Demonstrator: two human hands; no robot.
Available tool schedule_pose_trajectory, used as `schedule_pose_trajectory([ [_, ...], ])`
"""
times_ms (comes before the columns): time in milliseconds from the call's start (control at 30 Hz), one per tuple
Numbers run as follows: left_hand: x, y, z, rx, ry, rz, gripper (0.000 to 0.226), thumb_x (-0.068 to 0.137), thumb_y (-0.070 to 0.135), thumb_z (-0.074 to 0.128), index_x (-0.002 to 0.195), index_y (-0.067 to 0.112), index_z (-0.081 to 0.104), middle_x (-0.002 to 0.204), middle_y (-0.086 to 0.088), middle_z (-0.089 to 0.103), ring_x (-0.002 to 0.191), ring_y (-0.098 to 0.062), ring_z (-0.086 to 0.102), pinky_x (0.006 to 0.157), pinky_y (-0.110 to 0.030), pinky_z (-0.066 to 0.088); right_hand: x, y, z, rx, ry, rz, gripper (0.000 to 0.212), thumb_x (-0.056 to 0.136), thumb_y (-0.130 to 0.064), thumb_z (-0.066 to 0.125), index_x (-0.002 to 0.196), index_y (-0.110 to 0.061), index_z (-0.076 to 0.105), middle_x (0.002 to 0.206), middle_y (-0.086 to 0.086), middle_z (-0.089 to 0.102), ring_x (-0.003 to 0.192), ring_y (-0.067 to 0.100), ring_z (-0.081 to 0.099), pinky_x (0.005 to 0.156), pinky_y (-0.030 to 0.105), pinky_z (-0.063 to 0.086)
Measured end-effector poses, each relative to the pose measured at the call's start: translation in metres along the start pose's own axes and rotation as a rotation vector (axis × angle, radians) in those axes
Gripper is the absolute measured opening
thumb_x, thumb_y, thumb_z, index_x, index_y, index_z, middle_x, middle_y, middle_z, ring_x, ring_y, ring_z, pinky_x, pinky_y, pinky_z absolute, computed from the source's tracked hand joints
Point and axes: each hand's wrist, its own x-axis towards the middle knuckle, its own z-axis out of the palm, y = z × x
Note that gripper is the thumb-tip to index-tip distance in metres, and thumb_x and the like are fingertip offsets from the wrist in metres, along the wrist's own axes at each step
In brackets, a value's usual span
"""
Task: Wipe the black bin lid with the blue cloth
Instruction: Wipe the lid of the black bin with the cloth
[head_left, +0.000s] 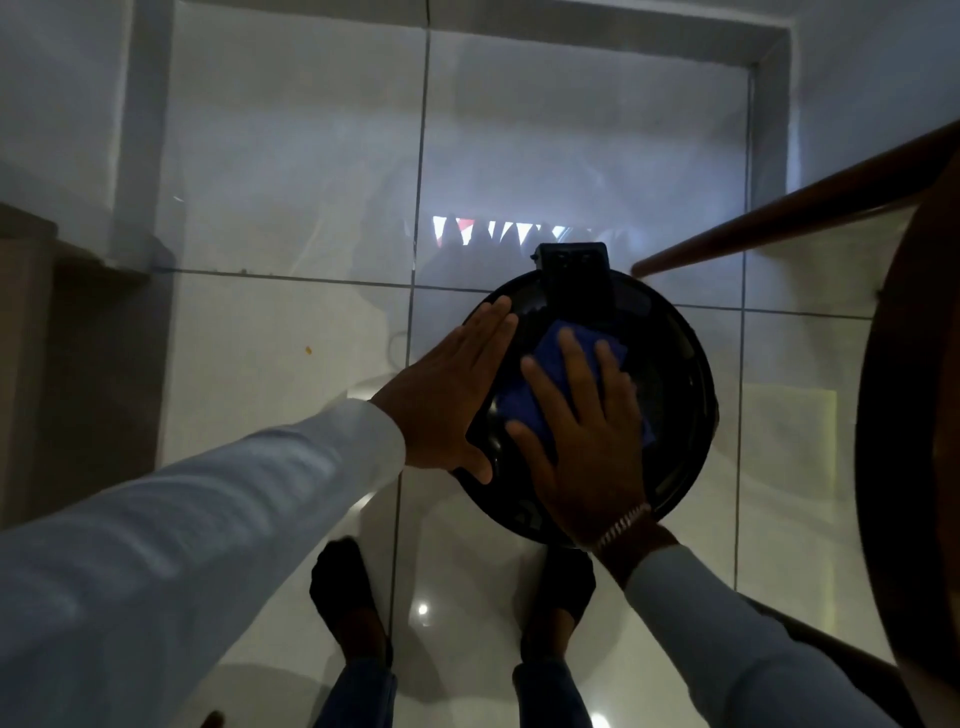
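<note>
The wiping is in progress. The right hand (587, 441) presses the blue cloth (561, 374) flat, fingers spread, at the centre of the black bin lid (675, 374). The left hand (447, 400), open and flat, steadies the rim at nine o'clock. Next, I think the cloth must sweep toward three o'clock.

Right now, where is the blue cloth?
In the head view, the blue cloth lies on the black bin lid, right of centre, pressed flat under the right hand.
</note>
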Motion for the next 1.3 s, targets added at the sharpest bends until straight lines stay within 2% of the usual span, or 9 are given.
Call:
schedule_pose_trajectory([
  [100, 0.000, -0.001, 0.001, 0.011, 0.006, 0.010, 0.144, 0.053, 0.057, 0.080, 0.140, 0.021, -0.028, 0.151, 0.003, -0.033, 0.136, -0.008, -0.032, 0.112, -0.025, -0.010, -0.012, 0.007, -0.002, 0.023, 0.021, 0.074, 0.058, 0.092, -0.052, 0.045, 0.143, -0.024, 0.041, 0.158, 0.010, 0.026, 0.146, 0.037, 0.017, 0.113, 0.062, 0.026],
  [233, 0.001, -0.004, 0.003, 0.015, 0.022, 0.008, 0.144, 0.051, 0.058, 0.080, 0.144, 0.017, -0.022, 0.157, -0.002, -0.024, 0.140, -0.011, -0.026, 0.114, -0.027, -0.006, 0.013, -0.025, 0.005, 0.044, 0.086, 0.260, 0.060, 0.092, -0.058, 0.038, 0.144, -0.028, 0.037, 0.159, 0.011, 0.023, 0.147, 0.038, 0.015, 0.116, 0.058, 0.018],
  [400, -0.001, -0.002, 0.001, 0.034, 0.011, 0.017, 0.141, 0.055, 0.058, 0.079, 0.144, 0.014, -0.020, 0.157, -0.007, -0.023, 0.141, -0.015, -0.025, 0.117, -0.031, -0.003, -0.044, -0.006, 0.005, -0.090, 0.014, -0.091, 0.058, 0.091, -0.059, 0.040, 0.139, -0.028, 0.045, 0.154, 0.010, 0.032, 0.143, 0.038, 0.025, 0.110, 0.066, 0.027],
  [567, 0.000, -0.002, 0.000, 0.098, 0.007, 0.014, 0.142, 0.055, 0.063, 0.076, 0.144, 0.014, -0.023, 0.156, -0.007, -0.026, 0.140, -0.015, -0.027, 0.112, -0.027, -0.009, -0.029, 0.034, -0.005, 0.072, 0.138, 0.257, 0.061, 0.089, -0.056, 0.043, 0.139, -0.020, 0.045, 0.155, 0.017, 0.030, 0.143, 0.044, 0.022, 0.113, 0.062, 0.025],
  [700, 0.012, 0.004, -0.014, 0.276, -0.020, 0.074, 0.146, 0.051, 0.066, 0.076, 0.144, 0.011, -0.021, 0.156, -0.012, -0.023, 0.143, -0.022, -0.020, 0.114, -0.033, -0.009, -0.016, 0.027, 0.001, 0.036, 0.182, 0.260, 0.056, 0.091, -0.050, 0.048, 0.138, -0.020, 0.047, 0.155, 0.016, 0.031, 0.143, 0.043, 0.022, 0.114, 0.058, 0.026],
  [867, 0.064, 0.017, -0.052, 0.466, -0.262, 0.212, 0.160, 0.037, 0.061, 0.085, 0.142, 0.010, -0.024, 0.154, -0.012, -0.027, 0.140, -0.022, -0.025, 0.115, -0.038, -0.009, -0.018, 0.038, -0.002, 0.037, 0.149, 0.207, 0.057, 0.091, -0.051, 0.047, 0.140, -0.021, 0.044, 0.156, 0.014, 0.029, 0.144, 0.041, 0.020, 0.115, 0.059, 0.025],
  [1033, 0.070, 0.017, -0.054, 0.513, -0.292, 0.220, 0.162, 0.033, 0.057, 0.086, 0.142, 0.012, -0.025, 0.155, -0.011, -0.028, 0.141, -0.022, -0.024, 0.118, -0.040, -0.004, -0.002, -0.002, 0.003, 0.024, 0.147, 0.481, 0.059, 0.093, -0.056, 0.039, 0.144, -0.027, 0.037, 0.159, 0.012, 0.024, 0.145, 0.042, 0.018, 0.113, 0.061, 0.025],
  [1200, 0.068, 0.023, -0.056, 0.539, -0.292, 0.212, 0.162, 0.034, 0.054, 0.088, 0.141, 0.012, -0.027, 0.154, -0.010, -0.029, 0.140, -0.022, -0.026, 0.119, -0.041, -0.002, -0.053, -0.011, 0.010, -0.011, 0.023, 0.128, 0.060, 0.091, -0.055, 0.045, 0.144, -0.030, 0.037, 0.157, 0.009, 0.029, 0.145, 0.037, 0.020, 0.113, 0.060, 0.027],
  [1300, 0.067, 0.025, -0.054, 0.548, -0.300, 0.192, 0.162, 0.036, 0.054, 0.088, 0.140, 0.013, -0.030, 0.153, -0.010, -0.031, 0.139, -0.023, -0.027, 0.117, -0.042, -0.003, -0.079, 0.025, 0.001, 0.039, 0.049, 0.216, 0.061, 0.090, -0.055, 0.044, 0.143, -0.028, 0.034, 0.156, 0.012, 0.024, 0.145, 0.038, 0.016, 0.111, 0.063, 0.029],
])
